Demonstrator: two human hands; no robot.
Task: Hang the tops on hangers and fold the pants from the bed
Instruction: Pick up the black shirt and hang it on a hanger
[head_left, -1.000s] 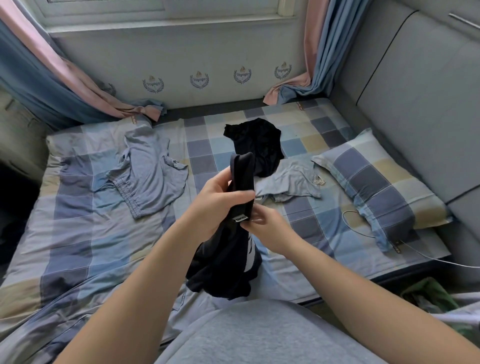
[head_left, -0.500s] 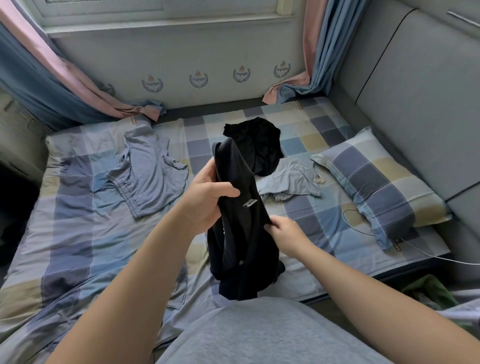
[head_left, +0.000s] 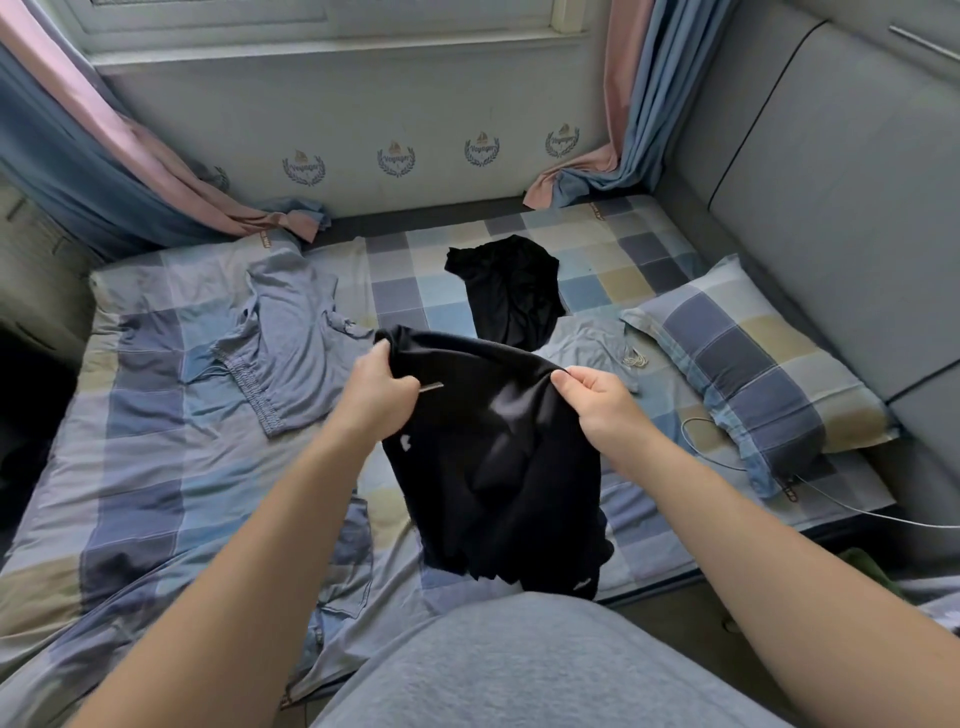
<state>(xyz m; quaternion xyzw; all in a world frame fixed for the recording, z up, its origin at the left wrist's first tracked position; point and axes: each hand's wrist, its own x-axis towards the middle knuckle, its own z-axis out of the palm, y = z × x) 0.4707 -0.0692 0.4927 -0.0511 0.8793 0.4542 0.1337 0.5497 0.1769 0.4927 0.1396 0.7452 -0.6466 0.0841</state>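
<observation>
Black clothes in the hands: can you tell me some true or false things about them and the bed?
1. The left hand and right hand both grip the black garment at its upper edge. True.
2. The black garment lies flat on the bed. False: it hangs from the hands, above the bed.
3. A second black garment lies on the bed, farther back. True.
4. The checked pillow is on the bed's left side. False: it is on the right side.
5. A blue-grey garment lies on the bed's left part. True.
</observation>
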